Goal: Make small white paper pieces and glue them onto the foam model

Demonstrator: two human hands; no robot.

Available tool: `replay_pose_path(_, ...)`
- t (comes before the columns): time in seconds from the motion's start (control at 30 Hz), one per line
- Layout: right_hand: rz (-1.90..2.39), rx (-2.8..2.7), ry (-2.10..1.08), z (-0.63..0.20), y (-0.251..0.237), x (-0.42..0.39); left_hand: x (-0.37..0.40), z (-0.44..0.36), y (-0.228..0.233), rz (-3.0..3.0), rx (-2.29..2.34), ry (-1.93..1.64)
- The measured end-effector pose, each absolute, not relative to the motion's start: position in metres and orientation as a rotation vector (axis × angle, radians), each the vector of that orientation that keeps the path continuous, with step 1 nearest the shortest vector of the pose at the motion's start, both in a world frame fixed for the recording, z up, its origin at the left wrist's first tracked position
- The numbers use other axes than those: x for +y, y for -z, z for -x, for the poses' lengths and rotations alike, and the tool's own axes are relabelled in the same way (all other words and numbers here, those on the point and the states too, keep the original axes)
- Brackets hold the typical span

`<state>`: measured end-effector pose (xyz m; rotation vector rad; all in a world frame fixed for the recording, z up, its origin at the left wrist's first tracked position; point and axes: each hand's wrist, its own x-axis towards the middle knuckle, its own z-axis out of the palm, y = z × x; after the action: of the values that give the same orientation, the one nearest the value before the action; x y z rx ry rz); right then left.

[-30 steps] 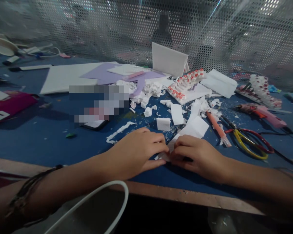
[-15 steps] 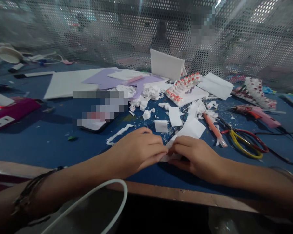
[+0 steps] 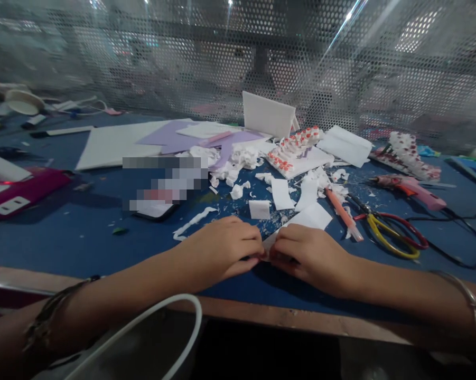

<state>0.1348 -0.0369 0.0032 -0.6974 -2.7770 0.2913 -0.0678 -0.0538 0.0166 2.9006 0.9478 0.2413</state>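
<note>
White paper sheet (image 3: pixel 309 216) lies pinched at its near edge between left hand (image 3: pixel 222 250) and right hand (image 3: pixel 307 253), fingertips meeting

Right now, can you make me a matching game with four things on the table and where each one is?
Things:
1. scissors
2. glue gun
3. white sheet
4. purple paper

Places:
A. far side, left of the middle
B. pinched between both hands
C. right of the hands, yellow and red handles
D. far right, pink, with a black cord

Pairs: 1-C, 2-D, 3-B, 4-A

The left hand and right hand meet on the sheet's near corner.
</note>
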Motion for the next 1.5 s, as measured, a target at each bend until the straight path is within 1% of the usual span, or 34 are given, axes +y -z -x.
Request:
replay_pose_path(0.17,0.712,-2.783,-0.325,-0.135,-0.004,-0.037,-0.053,0.066,-0.013,-2.974,0.912,-0.326)
replay_pose_path(0.37,0.696,-2.748,-0.249,-0.135,-0.005,-0.037,-0.054,0.064,-0.025,-2.730,1.061,-0.385)
replay_pose_path(0.47,0.662,-2.693,-0.212,-0.139,-0.013,-0.037,-0.056,0.062,-0.033,-2.619,1.093,-0.517)
replay_pose_path(0.57,0.667,-2.578,-0.321,-0.143,-0.029,-0.038,-0.054,0.057,-0.038,-2.507,1.105,-0.649)
replay_pose_path(0.73,0.809,-2.349,-0.643,-0.148,-0.058,-0.032,-0.045,0.040,-0.036,-2.391,1.053,-0.697)
replay_pose_path(0.83,0.836,-2.252,-0.706,-0.154,-0.072,-0.022,-0.034,0.028,-0.034,-2.357,1.098,-0.755)
replay_pose_path(0.9,0.835,-2.199,-0.643,-0.159,-0.081,-0.015,-0.024,0.023,-0.036,-2.299,1.098,-0.752)
replay_pose_path(1.03,0.795,-2.104,-0.455,-0.169,-0.099,-0.009,-0.002,0.017,-0.049,-2.181,0.946,-0.765)
replay_pose_path(1.1,0.775,-2.014,-0.304,-0.174,-0.104,-0.012,0.006,0.016,-0.060,-2.238,0.919,-0.915)
replay_pose_path(1.17,0.760,-1.950,-0.089,-0.177,-0.104,-0.018,0.011,0.017,-0.069,-2.382,0.948,-1.112)
replay_pose_path(1.27,0.671,-2.085,0.142,-0.181,-0.089,-0.023,0.016,0.021,-0.070,-2.643,0.974,-1.262)
replay_pose_path(1.33,0.562,-2.269,0.176,-0.183,-0.070,-0.023,0.018,0.026,-0.059,-2.796,0.886,-1.171)
replay_pose_path(1.43,0.421,-2.541,0.133,-0.185,-0.035,-0.021,0.021,0.033,-0.035,-2.914,0.683,-0.831)
replay_pose_path(1.5,0.403,-2.705,0.058,-0.186,-0.015,-0.020,0.019,0.034,-0.021,-2.912,0.707,-0.661)
